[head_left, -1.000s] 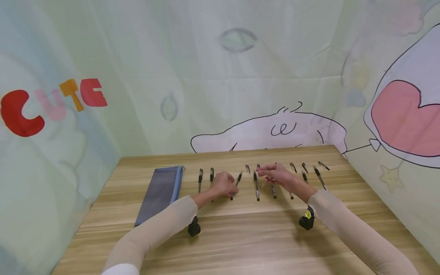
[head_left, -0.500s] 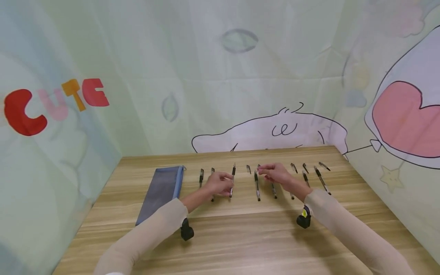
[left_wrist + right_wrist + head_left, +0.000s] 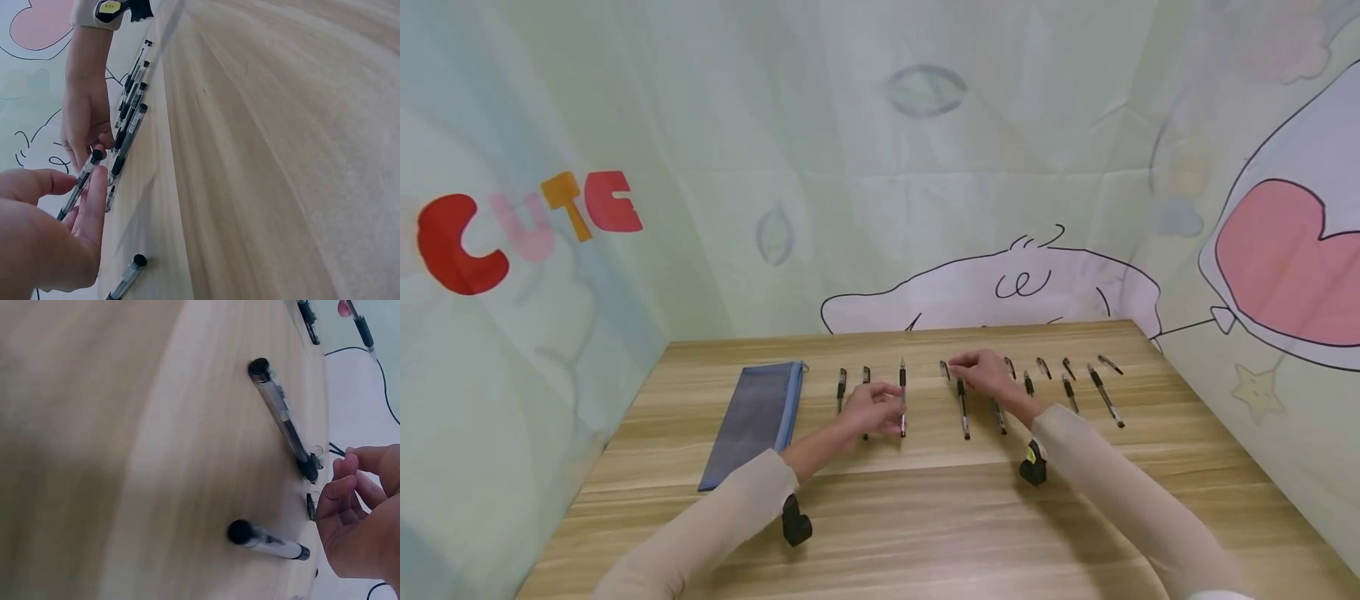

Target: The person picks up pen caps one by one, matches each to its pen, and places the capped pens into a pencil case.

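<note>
My left hand [image 3: 871, 408] pinches an uncapped black gel pen [image 3: 902, 379] between thumb and fingers, its tip pointing away from me. Seen from the left wrist, that pen [image 3: 81, 181] is raised off the table. My right hand [image 3: 985, 372] hovers beside a loose pen cap [image 3: 945, 370], thumb and index fingertips close together. In the right wrist view, nothing shows between the fingers of the right hand [image 3: 359, 512]. Directly under it lies another uncapped pen [image 3: 963, 410]. Whether the right fingertips touch the cap cannot be told.
A blue-grey zip pouch [image 3: 748, 425] lies on the left of the wooden table [image 3: 910, 533]. Two capped pens [image 3: 841, 387] lie between it and my left hand. Several uncapped pens [image 3: 1097, 385] and loose caps [image 3: 1108, 364] spread rightward. A printed curtain [image 3: 715, 250] stands behind.
My left hand has picked the slanted pen off the table, straightened it and shifted slightly left. The right hand has moved left, closer to the leftmost loose cap.
</note>
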`<state>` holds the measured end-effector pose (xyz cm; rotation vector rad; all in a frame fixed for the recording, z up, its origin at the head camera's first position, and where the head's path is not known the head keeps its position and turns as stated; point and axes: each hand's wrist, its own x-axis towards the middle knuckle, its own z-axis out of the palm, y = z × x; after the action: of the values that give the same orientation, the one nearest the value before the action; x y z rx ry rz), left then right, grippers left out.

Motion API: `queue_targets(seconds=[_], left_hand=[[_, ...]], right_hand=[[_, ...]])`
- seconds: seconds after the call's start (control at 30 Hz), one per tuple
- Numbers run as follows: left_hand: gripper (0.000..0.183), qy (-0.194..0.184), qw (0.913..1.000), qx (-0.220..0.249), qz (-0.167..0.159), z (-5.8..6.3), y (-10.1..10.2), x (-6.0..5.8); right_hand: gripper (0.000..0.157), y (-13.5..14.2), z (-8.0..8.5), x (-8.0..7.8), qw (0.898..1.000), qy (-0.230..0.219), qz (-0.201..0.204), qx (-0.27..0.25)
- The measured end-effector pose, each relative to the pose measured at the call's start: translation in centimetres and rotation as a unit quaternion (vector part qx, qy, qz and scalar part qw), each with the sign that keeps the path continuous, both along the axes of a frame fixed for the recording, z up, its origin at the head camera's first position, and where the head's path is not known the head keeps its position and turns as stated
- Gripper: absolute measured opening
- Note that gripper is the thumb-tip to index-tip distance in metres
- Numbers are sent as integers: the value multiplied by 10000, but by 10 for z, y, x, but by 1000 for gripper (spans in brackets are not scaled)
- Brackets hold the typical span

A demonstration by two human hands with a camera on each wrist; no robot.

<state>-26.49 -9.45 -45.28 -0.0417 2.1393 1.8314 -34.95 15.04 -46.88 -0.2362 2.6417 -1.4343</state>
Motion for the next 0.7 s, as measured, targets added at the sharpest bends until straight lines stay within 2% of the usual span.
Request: queue_targets(seconds=[0.13,0.27,0.47,0.7], left_hand=[[38,-126,9998,142,-22,-1,-1,3],[39,-157,9996,241,-70,-4,-1,4],[40,-127,9991,400,-107,-6,0,7],[40,-39,9984,530,-201,-6,3,5]], right_hand=[[28,-6,1,-7,9965,495,76,676],[29,-14,2,-13,9877,809,226,1321],[28,-22,0,-19,9798,718,261,1851],[23,-26,4,-19,9765,586,189,2064]])
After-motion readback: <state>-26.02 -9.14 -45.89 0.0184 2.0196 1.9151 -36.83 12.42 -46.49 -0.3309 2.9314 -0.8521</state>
